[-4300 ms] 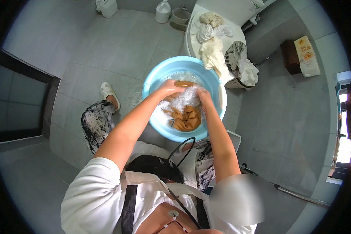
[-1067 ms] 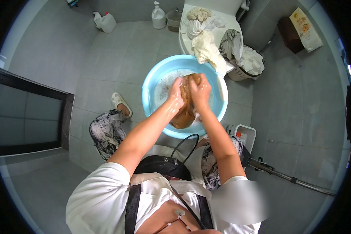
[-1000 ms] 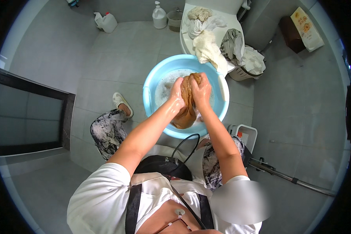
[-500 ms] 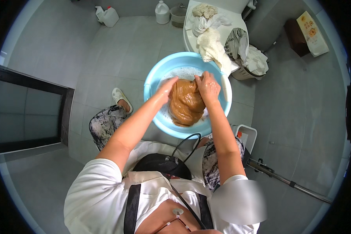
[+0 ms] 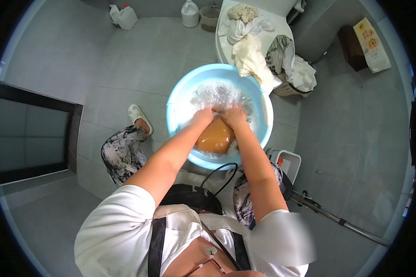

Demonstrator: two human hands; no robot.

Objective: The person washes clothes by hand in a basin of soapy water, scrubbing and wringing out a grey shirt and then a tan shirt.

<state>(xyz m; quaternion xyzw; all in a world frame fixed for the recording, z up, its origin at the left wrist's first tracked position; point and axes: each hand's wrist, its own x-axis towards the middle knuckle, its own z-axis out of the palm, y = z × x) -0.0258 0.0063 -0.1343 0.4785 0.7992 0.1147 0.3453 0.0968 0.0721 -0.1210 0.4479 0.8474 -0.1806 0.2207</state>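
Cloth; tapers forward between left hand, right hand; long axis, grip: cannot tell

Wears white short-sleeved top, black straps, beaded cord, round pendant. Black waist pouch, looped black cable. Marbled black-and-white trousers, white shoe.

Wet brown cloth lies in the round light-blue plastic basin, with the bare left hand and bare right hand at its visible far end. Behind, rightward, cream knit fabric lies on the white toilet, right of a white plastic jug.
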